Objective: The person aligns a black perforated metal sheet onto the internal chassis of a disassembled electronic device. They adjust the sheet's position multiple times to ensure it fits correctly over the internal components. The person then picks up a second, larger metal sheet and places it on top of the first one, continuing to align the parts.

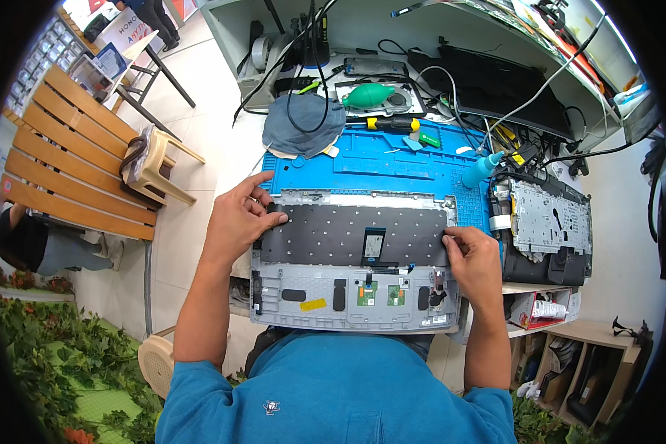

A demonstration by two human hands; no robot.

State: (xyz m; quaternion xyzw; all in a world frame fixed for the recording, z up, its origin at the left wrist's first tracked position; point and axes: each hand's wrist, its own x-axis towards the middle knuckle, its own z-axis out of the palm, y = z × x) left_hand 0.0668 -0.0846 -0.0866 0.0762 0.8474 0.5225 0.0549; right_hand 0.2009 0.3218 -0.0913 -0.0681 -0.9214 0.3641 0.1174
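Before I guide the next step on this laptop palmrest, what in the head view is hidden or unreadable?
- Head view: left hand covers the left edge of the black keyboard sheet; grip unclear.
- Right hand hides the sheet's right edge.
- The person's blue shirt cuts off the grey palmrest front edge.
- Small green boards: parts too small to make out.

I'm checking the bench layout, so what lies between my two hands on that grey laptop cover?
In the head view, the dark keyboard back panel spans from the left hand to the right hand, with a small label near its middle.
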